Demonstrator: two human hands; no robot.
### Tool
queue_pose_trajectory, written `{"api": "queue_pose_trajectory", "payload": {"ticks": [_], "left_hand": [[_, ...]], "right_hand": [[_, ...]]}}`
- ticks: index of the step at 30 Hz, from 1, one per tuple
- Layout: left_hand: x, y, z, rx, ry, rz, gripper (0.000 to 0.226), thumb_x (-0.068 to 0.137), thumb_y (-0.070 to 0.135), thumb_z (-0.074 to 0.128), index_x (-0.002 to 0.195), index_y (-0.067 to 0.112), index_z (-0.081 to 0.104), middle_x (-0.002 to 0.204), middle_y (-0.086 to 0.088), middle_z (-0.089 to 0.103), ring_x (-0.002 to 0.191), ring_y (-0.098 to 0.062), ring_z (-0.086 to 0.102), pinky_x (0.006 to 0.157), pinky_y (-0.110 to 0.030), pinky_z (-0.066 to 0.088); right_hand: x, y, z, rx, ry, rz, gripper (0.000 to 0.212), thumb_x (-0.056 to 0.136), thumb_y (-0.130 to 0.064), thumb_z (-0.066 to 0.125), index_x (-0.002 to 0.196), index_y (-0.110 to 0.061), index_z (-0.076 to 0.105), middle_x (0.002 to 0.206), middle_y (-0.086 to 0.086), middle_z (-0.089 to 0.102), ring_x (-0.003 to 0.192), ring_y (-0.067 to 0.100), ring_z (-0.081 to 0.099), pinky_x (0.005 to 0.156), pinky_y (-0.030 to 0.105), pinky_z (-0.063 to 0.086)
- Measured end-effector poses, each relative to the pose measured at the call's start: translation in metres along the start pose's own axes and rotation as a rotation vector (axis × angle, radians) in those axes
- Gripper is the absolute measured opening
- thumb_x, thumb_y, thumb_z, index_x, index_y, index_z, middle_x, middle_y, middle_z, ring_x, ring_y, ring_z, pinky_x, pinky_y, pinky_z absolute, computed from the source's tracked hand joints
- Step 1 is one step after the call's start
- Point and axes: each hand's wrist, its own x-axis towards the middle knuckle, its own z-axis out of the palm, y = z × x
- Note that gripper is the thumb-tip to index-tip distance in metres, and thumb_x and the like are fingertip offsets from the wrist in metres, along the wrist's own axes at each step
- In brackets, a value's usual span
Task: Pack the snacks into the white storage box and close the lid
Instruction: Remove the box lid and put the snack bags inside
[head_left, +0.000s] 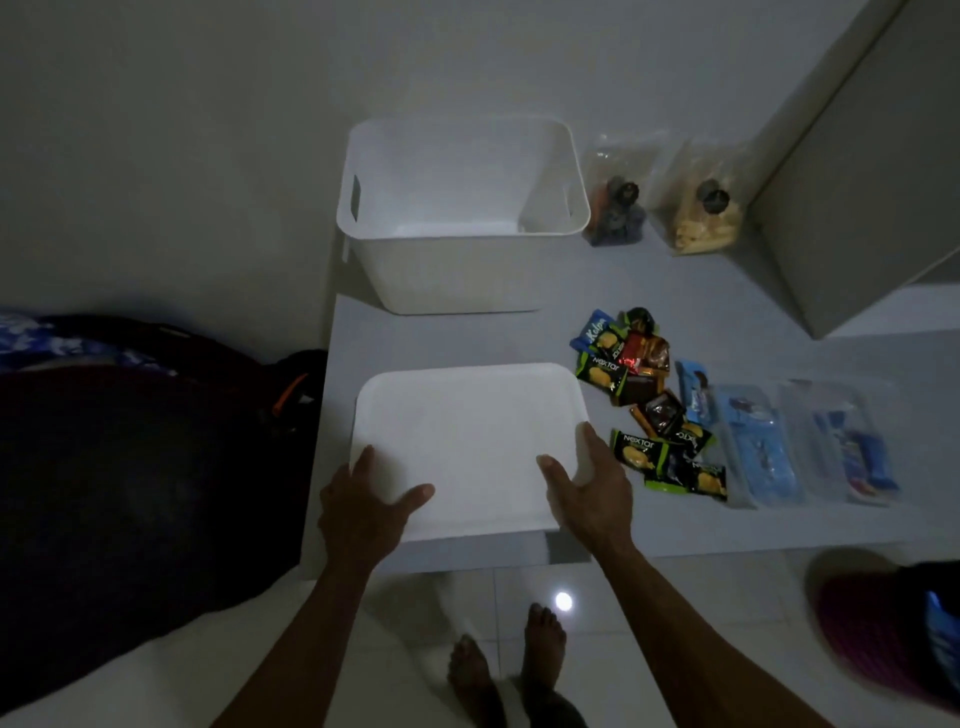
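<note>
Both hands grip the white lid (467, 447) on the table (727, 322): left hand (363, 506) at its near-left corner, right hand (589, 493) at its right edge. The box (462, 270) stands open behind. Snacks (649, 400) lie right, several packets reading "Nextar".
</note>
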Motion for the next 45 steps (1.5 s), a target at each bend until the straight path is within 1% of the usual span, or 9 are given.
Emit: {"api": "queue_pose_trajectory", "payload": {"ticks": [5, 16, 20, 25, 31, 34, 37, 41, 45], "left_hand": [[0.005, 0.003, 0.013, 0.063, 0.035, -0.005, 0.103, 0.07, 0.07, 0.067, 0.153, 0.027, 0.022, 0.155, -0.014, 0.023, 0.141, -0.038, 0.019, 0.111, -0.052, 0.028], [-0.003, -0.002, 0.022, 0.137, 0.031, 0.01, 0.093, 0.078, 0.062, 0.065, 0.152, 0.024, 0.025, 0.157, -0.013, 0.016, 0.142, -0.037, 0.016, 0.111, -0.051, 0.027], [-0.006, 0.001, 0.012, 0.11, -0.007, -0.02, 0.085, 0.08, 0.057, 0.066, 0.149, 0.022, 0.032, 0.157, -0.013, 0.017, 0.142, -0.036, 0.017, 0.111, -0.05, 0.029], [-0.023, 0.024, -0.007, 0.012, -0.003, 0.038, 0.068, 0.081, 0.048, 0.071, 0.135, 0.011, 0.053, 0.148, -0.019, 0.036, 0.137, -0.037, 0.031, 0.106, -0.05, 0.038], [-0.038, 0.09, -0.018, -0.177, -0.001, 0.174, 0.059, 0.081, 0.045, 0.072, 0.125, 0.008, 0.061, 0.137, -0.014, 0.053, 0.129, -0.03, 0.047, 0.108, -0.04, 0.038], [-0.047, 0.131, -0.017, -0.269, -0.012, 0.271, 0.053, 0.083, 0.041, 0.072, 0.124, 0.009, 0.061, 0.133, -0.008, 0.055, 0.118, -0.023, 0.056, 0.093, -0.025, 0.043], [-0.052, 0.169, -0.005, -0.316, -0.012, 0.351, 0.048, 0.083, 0.04, 0.072, 0.122, 0.014, 0.061, 0.128, -0.003, 0.058, 0.115, -0.019, 0.056, 0.088, -0.021, 0.04], [-0.045, 0.229, 0.023, -0.375, -0.019, 0.432, 0.039, 0.083, 0.036, 0.073, 0.116, 0.017, 0.065, 0.116, 0.003, 0.062, 0.106, -0.011, 0.057, 0.076, -0.008, 0.039], [-0.028, 0.304, 0.049, -0.448, -0.024, 0.467, 0.025, 0.082, 0.03, 0.075, 0.105, 0.022, 0.066, 0.106, 0.004, 0.063, 0.102, -0.013, 0.061, 0.088, -0.026, 0.049]], "right_hand": [[0.006, 0.014, 0.015, -0.129, 0.031, -0.007, 0.087, 0.082, -0.066, 0.058, 0.151, -0.018, 0.036, 0.152, 0.009, 0.042, 0.142, 0.026, 0.034, 0.113, 0.056, 0.029], [0.001, 0.018, 0.015, -0.329, -0.065, -0.087, 0.084, 0.084, -0.063, 0.038, 0.154, -0.017, 0.028, 0.162, 0.007, 0.025, 0.151, 0.025, 0.014, 0.115, 0.051, 0.022], [-0.001, 0.014, 0.008, -0.317, -0.138, -0.057, 0.075, 0.091, -0.056, 0.054, 0.152, -0.018, 0.032, 0.159, 0.01, 0.029, 0.148, 0.029, 0.022, 0.114, 0.051, 0.028], [-0.01, -0.008, -0.018, -0.18, -0.17, 0.006, 0.065, 0.091, -0.032, 0.067, 0.147, -0.013, 0.041, 0.148, 0.013, 0.047, 0.132, 0.029, 0.046, 0.108, 0.037, 0.038], [-0.008, -0.038, -0.067, 0.005, -0.19, 0.016, 0.055, 0.092, -0.027, 0.068, 0.141, -0.013, 0.049, 0.136, 0.011, 0.058, 0.111, 0.024, 0.061, 0.087, 0.031, 0.052], [-0.001, -0.046, -0.098, 0.11, -0.192, 0.003, 0.041, 0.094, -0.026, 0.065, 0.132, -0.015, 0.058, 0.12, 0.003, 0.064, 0.098, 0.014, 0.063, 0.069, 0.016, 0.048], [0.014, -0.046, -0.132, 0.232, -0.15, 0.019, 0.02, 0.093, -0.024, 0.066, 0.113, -0.021, 0.069, 0.098, -0.004, 0.071, 0.087, 0.015, 0.069, 0.071, 0.028, 0.059], [0.061, -0.038, -0.178, 0.267, -0.086, -0.002, 0.011, 0.091, -0.016, 0.068, 0.091, -0.025, 0.073, 0.081, -0.007, 0.075, 0.073, 0.006, 0.071, 0.061, 0.019, 0.054], [0.132, -0.036, -0.226, 0.255, -0.068, -0.01, 0.01, 0.086, -0.021, 0.074, 0.087, -0.031, 0.073, 0.083, -0.004, 0.076, 0.082, 0.016, 0.073, 0.077, 0.042, 0.06]]}}
